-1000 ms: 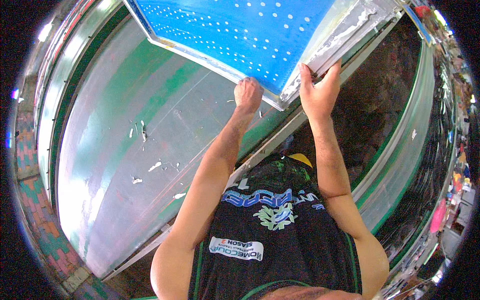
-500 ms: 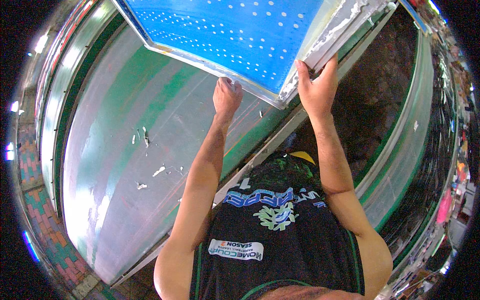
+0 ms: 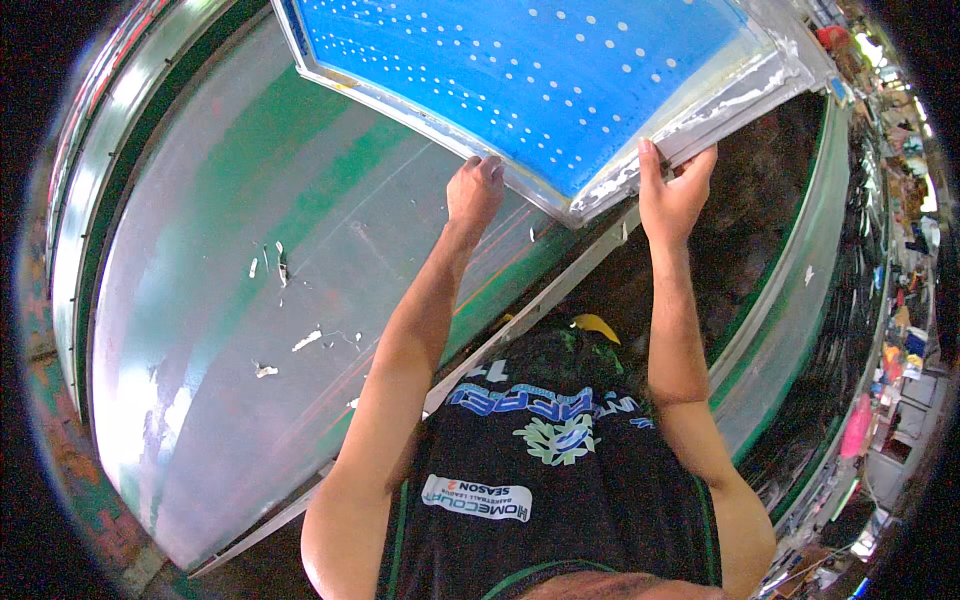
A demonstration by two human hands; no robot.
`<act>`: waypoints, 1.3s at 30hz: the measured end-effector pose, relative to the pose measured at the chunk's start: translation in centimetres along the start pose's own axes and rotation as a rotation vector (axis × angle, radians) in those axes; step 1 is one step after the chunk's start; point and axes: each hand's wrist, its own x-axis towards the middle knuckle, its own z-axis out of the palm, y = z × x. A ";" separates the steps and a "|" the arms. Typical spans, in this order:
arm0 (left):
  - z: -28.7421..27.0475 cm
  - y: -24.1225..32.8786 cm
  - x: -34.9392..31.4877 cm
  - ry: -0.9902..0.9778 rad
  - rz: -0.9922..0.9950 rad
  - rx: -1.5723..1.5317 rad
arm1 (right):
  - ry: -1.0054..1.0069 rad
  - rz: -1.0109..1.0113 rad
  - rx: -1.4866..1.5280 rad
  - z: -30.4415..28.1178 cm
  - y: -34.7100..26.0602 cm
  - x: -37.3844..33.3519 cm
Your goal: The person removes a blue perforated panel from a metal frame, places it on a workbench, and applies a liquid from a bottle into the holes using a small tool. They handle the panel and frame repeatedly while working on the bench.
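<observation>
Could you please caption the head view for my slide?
Both hands, left hand and right hand, grip the near corner of a metal-framed blue mesh screen above a long glossy table.

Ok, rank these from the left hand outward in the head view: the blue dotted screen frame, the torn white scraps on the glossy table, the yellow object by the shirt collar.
1. Blue dotted screen frame: touching the left hand, above.
2. Yellow object: lower right, by the collar.
3. Torn white scraps: lower left, on the table; nearly tied with 2.

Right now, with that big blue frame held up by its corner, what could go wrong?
1. Both hands, left and right, grip the frame only near one corner, so the far end might sag or twist.
2. The frame's edge looks thin and its tape is ragged; fingers could slip.
3. It hangs over the glossy table; a drop might knock the corner against it.
</observation>
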 end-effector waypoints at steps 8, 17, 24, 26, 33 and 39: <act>0.8 0.2 0.5 -0.115 -0.027 -0.015 | 0.008 0.032 0.054 0.1 -0.5 -0.5; 0.9 0.1 1.8 -0.217 -0.078 -0.034 | -0.003 -0.024 0.013 0.4 -0.6 -1.0; 1.3 0.3 1.6 -0.145 -0.152 -0.105 | -0.003 0.005 -0.030 0.4 -0.7 -1.1; 1.4 0.4 1.6 -0.137 -0.172 -0.115 | -0.009 0.002 -0.013 0.4 -0.7 -1.0; 1.7 1.1 1.8 -0.133 -0.209 -0.117 | -0.022 -0.006 -0.005 0.2 -1.1 -1.3; 2.8 0.9 1.7 -0.094 -0.186 -0.083 | -0.014 -0.035 0.012 0.3 -1.3 -1.3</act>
